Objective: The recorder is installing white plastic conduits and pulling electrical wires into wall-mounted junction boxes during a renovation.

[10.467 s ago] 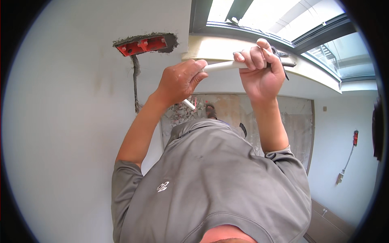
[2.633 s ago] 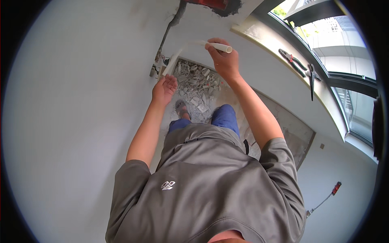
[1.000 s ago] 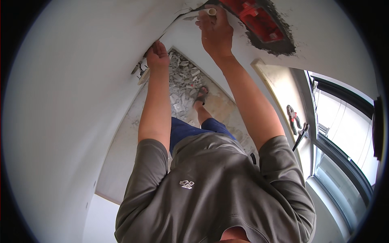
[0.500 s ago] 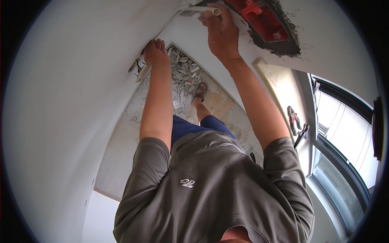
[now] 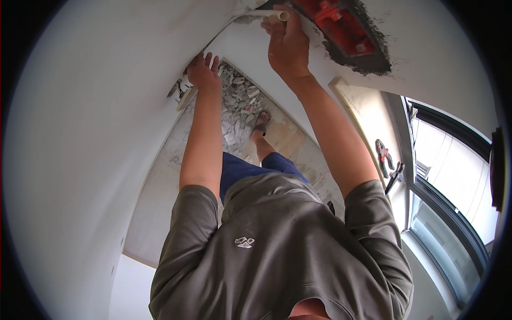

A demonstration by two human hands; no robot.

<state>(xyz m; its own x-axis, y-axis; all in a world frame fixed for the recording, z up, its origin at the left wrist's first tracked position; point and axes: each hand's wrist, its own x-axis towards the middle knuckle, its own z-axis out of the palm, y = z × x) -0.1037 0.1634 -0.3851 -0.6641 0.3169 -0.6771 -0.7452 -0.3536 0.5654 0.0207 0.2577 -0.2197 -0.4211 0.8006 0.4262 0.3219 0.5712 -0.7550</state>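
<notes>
Head view: your right hand (image 5: 289, 47) pinches pipe (image 5: 269, 14) by the wall (image 5: 96, 138); your left hand (image 5: 205, 73) hides its grip. Rubble (image 5: 238, 101) litters the floor (image 5: 157, 205).

From here I make out a white pipe (image 5: 268, 13), a red wall box (image 5: 344, 29) edged by dark grey mortar (image 5: 369, 67), a grey-brown shirt (image 5: 277, 229) with white emblem (image 5: 245, 242), blue shorts (image 5: 240, 168), and red-and-black pliers (image 5: 381, 151).

A grey short-sleeved shirt (image 5: 288, 266) bears a pale emblem (image 5: 245, 242) above blue shorts (image 5: 239, 172).
</notes>
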